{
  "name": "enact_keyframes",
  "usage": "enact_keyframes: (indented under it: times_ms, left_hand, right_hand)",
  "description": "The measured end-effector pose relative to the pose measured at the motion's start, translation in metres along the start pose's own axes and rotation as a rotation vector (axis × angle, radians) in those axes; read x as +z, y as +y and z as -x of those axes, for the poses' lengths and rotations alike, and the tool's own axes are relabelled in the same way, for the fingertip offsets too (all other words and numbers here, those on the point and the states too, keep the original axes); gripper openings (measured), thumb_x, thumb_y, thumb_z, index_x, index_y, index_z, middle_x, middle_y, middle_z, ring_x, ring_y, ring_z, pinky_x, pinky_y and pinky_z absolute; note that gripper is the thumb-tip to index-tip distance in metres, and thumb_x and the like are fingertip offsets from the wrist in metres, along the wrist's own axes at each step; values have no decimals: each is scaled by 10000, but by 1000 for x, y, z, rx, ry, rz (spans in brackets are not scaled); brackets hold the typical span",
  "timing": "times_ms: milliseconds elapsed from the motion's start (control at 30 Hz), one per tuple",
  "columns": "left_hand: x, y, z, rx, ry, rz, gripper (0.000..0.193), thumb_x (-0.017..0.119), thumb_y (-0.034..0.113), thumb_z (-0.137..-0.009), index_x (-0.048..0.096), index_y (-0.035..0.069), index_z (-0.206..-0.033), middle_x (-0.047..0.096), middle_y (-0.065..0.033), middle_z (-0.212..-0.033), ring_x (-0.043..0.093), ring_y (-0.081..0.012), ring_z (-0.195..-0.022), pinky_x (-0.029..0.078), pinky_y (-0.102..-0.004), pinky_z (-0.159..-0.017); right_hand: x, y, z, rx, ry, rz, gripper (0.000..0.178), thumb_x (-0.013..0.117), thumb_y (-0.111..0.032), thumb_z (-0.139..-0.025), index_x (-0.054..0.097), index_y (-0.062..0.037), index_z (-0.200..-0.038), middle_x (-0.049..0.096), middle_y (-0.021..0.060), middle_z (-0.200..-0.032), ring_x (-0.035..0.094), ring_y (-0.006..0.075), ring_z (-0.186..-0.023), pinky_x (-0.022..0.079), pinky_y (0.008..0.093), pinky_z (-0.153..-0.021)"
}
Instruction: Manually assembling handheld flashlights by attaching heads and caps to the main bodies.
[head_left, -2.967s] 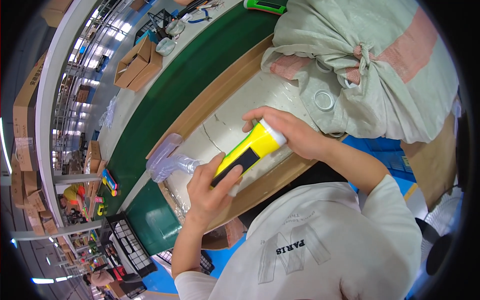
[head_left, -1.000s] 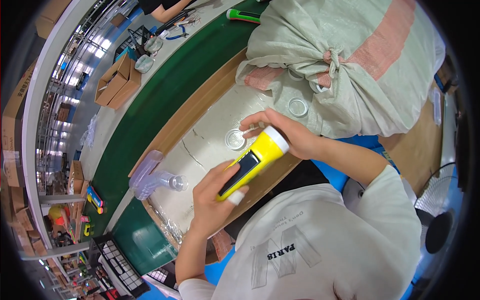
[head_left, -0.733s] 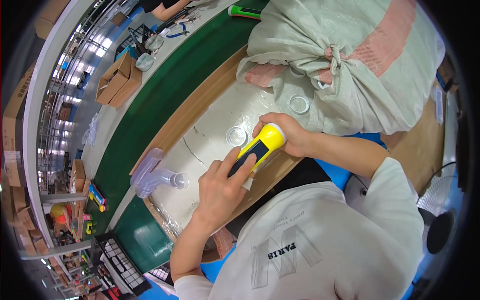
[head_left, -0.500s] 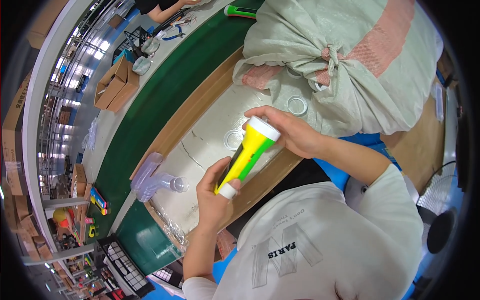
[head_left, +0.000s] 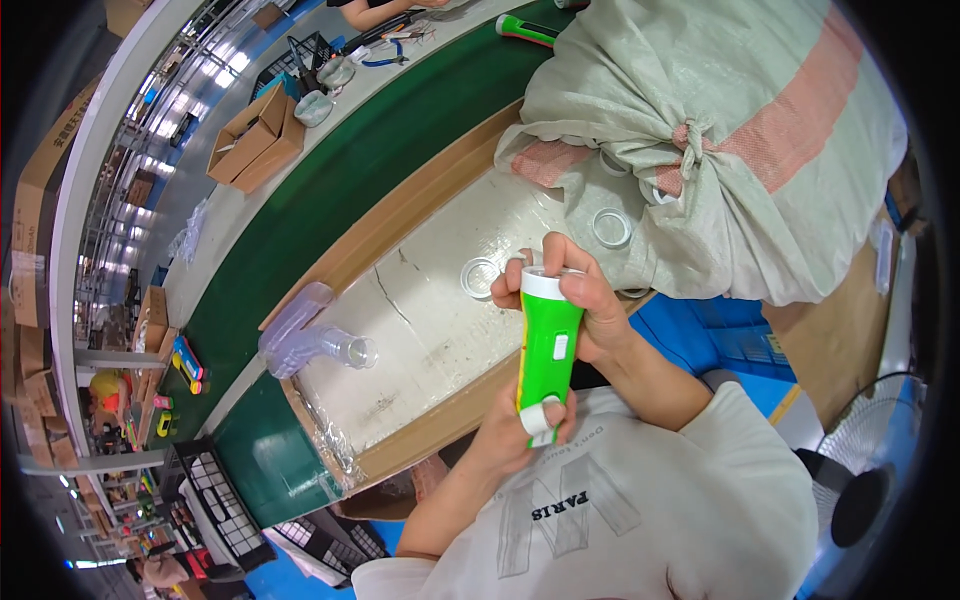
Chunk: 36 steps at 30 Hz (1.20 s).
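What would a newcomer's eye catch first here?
First, the bright green flashlight near the centre, with the left hand around its lower end and the right hand at its white head. Next, the big pale knotted sack with a pinkish stripe, filling the upper right. Then the dark green work surface beyond the cardboard-edged tray.

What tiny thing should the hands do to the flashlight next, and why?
Maybe a gentle twist of the white rim with the right hand: its fingers are at that rim, while the left hand grips the flashlight by its narrow end and could hold it steady. I can't tell whether the rim turns.
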<state>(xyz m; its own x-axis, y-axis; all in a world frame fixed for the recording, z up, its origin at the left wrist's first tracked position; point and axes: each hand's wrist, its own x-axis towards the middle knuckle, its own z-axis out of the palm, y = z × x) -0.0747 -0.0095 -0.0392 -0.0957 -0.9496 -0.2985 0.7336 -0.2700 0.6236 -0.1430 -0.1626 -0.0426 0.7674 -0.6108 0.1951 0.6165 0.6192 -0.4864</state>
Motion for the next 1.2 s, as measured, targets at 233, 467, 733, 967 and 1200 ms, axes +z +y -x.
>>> enact_keyframes:
  times_ms: [233,467,733,967,1200]
  left_hand:
    - [3,-11,7,426,290,-1033,546,692,150,-826,433,14,-1287,607,-125,-875,622,-241,-715,508,-326,-648]
    - [-16,-4,-13,460,426,-1105,516,691,109,-806,438,20,-1247,634,-178,-972,653,-286,-766,524,-361,-689]
    - [-28,3,-13,50,165,156,578,639,325,-889,395,38,-1327,574,-146,-1112,601,-220,-875,526,-310,-628]
    - [-39,32,-22,121,242,-178,561,617,248,-895,378,31,-1353,614,-171,-1007,587,-182,-672,486,-280,-536]
    - [-109,109,-62,184,433,-239,461,474,417,-971,481,25,-1213,668,-159,-944,620,-171,-635,519,-279,-530]
  right_hand:
    - [6,-7,20,-78,15,195,336,690,-312,-794,447,-106,-900,554,167,-982,592,304,-981,482,424,-922]
    - [-1,1,14,-61,197,371,328,637,-288,-863,474,-58,-1032,578,170,-1018,608,286,-1003,484,414,-920]
    - [-21,1,5,137,239,108,403,570,-308,-951,498,-46,-1249,606,46,-1096,574,135,-1002,477,285,-859]
    - [-34,-7,-5,-7,444,509,273,543,-302,-970,538,-77,-1125,588,26,-978,563,104,-930,456,254,-764]
    - [-80,-44,0,-190,457,2443,356,734,-207,-757,592,-4,-1012,544,222,-1134,552,377,-1053,500,432,-800]
